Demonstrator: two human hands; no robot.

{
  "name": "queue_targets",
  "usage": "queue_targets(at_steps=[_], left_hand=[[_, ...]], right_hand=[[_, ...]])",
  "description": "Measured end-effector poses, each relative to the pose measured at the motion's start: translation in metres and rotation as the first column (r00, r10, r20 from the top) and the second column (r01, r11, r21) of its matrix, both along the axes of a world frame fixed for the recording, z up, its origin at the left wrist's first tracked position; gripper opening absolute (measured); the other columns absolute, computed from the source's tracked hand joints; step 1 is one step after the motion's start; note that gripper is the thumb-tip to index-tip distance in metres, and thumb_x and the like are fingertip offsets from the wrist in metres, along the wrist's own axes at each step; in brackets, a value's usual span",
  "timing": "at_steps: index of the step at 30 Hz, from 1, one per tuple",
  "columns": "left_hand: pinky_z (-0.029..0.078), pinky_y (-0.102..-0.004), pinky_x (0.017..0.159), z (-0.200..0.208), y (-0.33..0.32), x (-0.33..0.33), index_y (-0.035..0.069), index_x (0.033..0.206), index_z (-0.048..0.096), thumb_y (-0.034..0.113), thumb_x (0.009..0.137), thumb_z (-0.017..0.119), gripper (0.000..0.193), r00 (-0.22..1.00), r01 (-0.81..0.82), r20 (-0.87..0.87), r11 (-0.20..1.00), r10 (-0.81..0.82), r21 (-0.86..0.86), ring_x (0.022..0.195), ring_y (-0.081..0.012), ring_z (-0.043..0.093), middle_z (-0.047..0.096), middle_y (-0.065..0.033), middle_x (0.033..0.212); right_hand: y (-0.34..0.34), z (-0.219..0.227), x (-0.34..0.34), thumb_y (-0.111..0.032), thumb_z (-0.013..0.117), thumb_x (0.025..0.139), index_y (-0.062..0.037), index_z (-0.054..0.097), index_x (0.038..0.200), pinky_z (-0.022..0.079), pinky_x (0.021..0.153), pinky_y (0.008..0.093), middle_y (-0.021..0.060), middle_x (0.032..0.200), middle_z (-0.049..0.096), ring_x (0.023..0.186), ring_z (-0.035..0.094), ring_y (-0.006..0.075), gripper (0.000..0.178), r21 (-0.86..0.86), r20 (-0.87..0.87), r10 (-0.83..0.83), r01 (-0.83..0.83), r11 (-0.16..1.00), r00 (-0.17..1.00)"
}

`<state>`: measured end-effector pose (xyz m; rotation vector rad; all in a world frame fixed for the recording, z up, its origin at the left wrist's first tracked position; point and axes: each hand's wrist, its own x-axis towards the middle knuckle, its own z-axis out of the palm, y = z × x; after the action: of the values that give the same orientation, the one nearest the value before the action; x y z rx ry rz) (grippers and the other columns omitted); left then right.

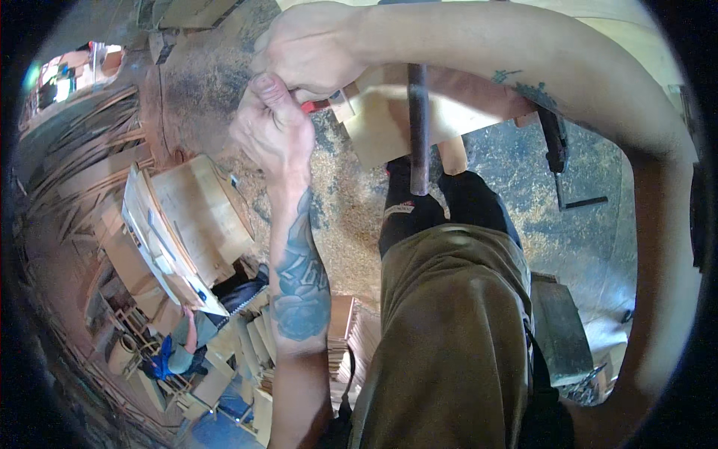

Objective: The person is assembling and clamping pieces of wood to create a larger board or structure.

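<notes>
My left hand (pixel 275 129) is closed with its thumb laid on top, up against my right hand (pixel 310 49) at the upper left. The right arm reaches across the top of the view, and its fingers are curled closed too. Whatever the two hands grip is hidden by the fingers. A small red piece (pixel 317 106) shows just beside them, next to a pale wooden board (pixel 396 123) that lies partly under my right arm. In front of the board a dark metal rod (pixel 419 135) stands out toward me.
A black crank handle (pixel 580 203) sticks out at the right. Sawdust covers the floor (pixel 348 232). Large wooden panels (pixel 198 217) lean at the left, near stacked wood strips (pixel 105 123). Another person (pixel 179 359) is at the lower left. A dark box (pixel 561 329) stands at the right.
</notes>
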<state>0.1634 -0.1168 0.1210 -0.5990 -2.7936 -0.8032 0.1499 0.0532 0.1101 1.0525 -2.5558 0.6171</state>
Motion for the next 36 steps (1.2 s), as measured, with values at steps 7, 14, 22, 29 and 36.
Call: queue_targets(at_steps=[7, 14, 22, 29, 36], left_hand=[[0.049, -0.0389, 0.06, -0.015, -0.016, -0.04, 0.001, 0.078, 0.067, 0.069, 0.099, 0.052, 0.072, 0.907, 0.42, -0.118, 0.865, -0.403, 0.274, 0.062, -0.0268, 0.065, 0.063, -0.0126, 0.065], [0.041, -0.0351, 0.051, 0.0, -0.039, -0.091, 0.001, 0.073, 0.06, 0.073, 0.096, 0.05, 0.077, 0.637, 0.769, -0.019, 0.634, -0.771, 0.08, 0.057, -0.0231, 0.055, 0.05, -0.0101, 0.065], [0.054, -0.0379, 0.085, -0.007, -0.038, -0.066, -0.005, 0.1, 0.072, 0.061, 0.108, 0.031, 0.078, 0.742, 0.601, 0.093, 0.72, -0.664, 0.347, 0.093, -0.0266, 0.071, 0.073, -0.0165, 0.094], [0.05, -0.0427, 0.103, -0.059, -0.062, -0.02, -0.007, 0.135, 0.055, 0.062, 0.107, 0.03, 0.078, 0.891, 0.345, 0.026, 0.712, -0.454, 0.611, 0.118, -0.0298, 0.064, 0.066, -0.0215, 0.121], [0.048, -0.045, 0.107, -0.072, -0.089, -0.045, -0.008, 0.14, 0.055, 0.071, 0.101, 0.039, 0.089, 0.678, 0.329, 0.302, 0.644, -0.67, 0.691, 0.122, -0.0321, 0.064, 0.064, -0.0232, 0.134]], right_hand=[[-0.014, -0.019, 0.024, -0.03, 0.071, 0.078, -0.0089, 0.069, 0.082, 0.055, 0.071, 0.0442, 0.0095, 0.08, 0.07, 0.087, 0.069, 0.0309, 0.021, -0.251, -0.217, -0.3, 0.244, 0.937, 0.929], [-0.084, -0.023, 0.056, -0.029, 0.067, 0.076, -0.0157, 0.064, 0.083, 0.048, 0.07, 0.0385, 0.0009, 0.078, 0.062, 0.083, 0.06, 0.0216, 0.016, -0.412, 0.05, -0.768, 0.714, 0.566, 0.638], [-0.084, -0.008, 0.118, -0.017, 0.077, 0.084, -0.0127, 0.063, 0.122, 0.057, 0.078, 0.0427, 0.009, 0.107, 0.068, 0.1, 0.068, 0.0288, 0.041, -0.338, 0.724, -0.556, 0.912, 0.231, 0.409], [-0.025, -0.036, 0.237, -0.008, 0.07, 0.094, -0.0021, 0.069, 0.114, 0.055, 0.069, 0.0294, 0.0088, 0.089, 0.071, 0.076, 0.068, 0.0153, 0.021, -0.062, 0.752, -0.66, 0.997, -0.055, 0.011], [-0.065, -0.05, 0.227, -0.013, 0.076, 0.09, -0.0021, 0.068, 0.114, 0.054, 0.07, 0.0322, 0.0104, 0.087, 0.07, 0.075, 0.067, 0.0177, 0.027, -0.049, 0.784, -0.62, 0.998, -0.029, 0.021]])
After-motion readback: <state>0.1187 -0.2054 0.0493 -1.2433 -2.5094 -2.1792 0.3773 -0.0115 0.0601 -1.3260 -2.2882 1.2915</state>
